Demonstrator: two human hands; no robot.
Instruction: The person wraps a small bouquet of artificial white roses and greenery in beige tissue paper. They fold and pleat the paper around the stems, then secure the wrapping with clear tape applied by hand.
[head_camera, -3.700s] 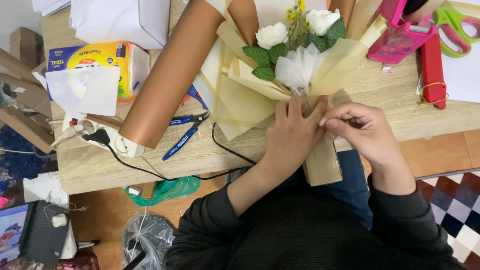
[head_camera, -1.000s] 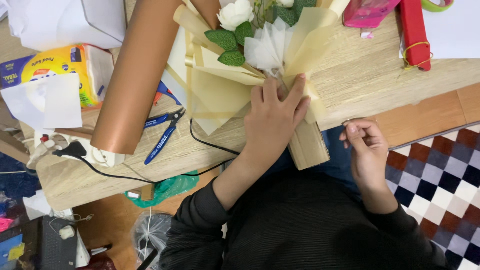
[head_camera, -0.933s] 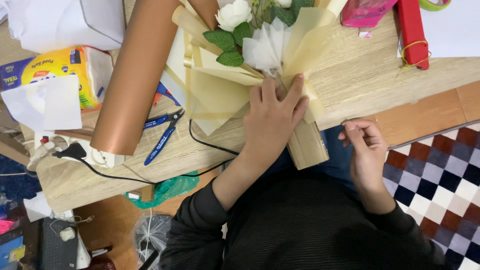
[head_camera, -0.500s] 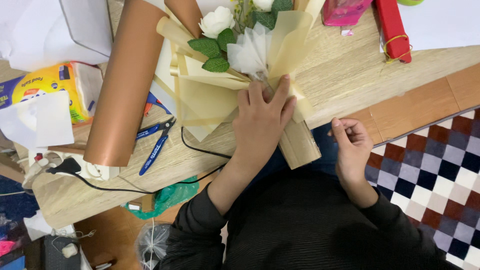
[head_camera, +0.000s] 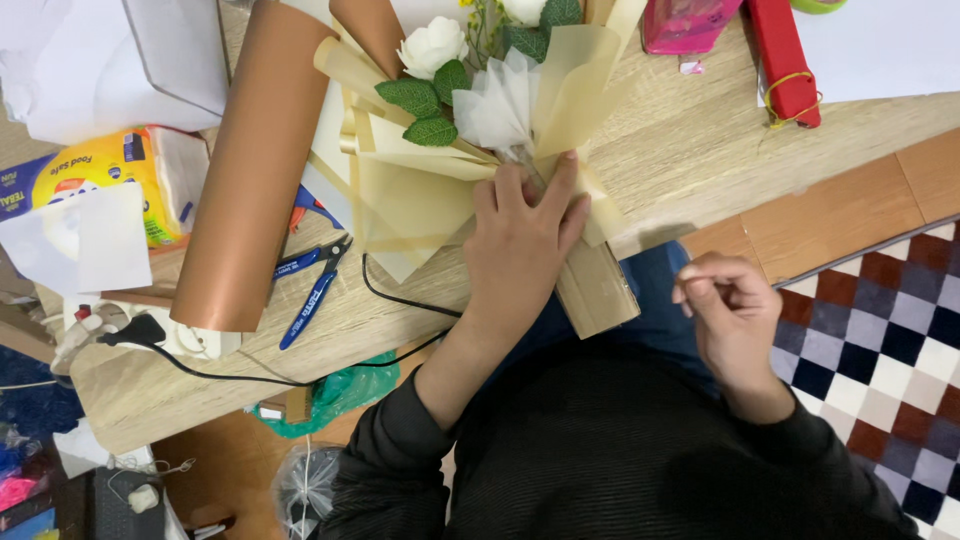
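Black ribbed long-sleeve top, sleeves reaching wrists; blue trousers below; left hand (head_camera: 522, 240) and right hand (head_camera: 733, 318) bare, no rings.
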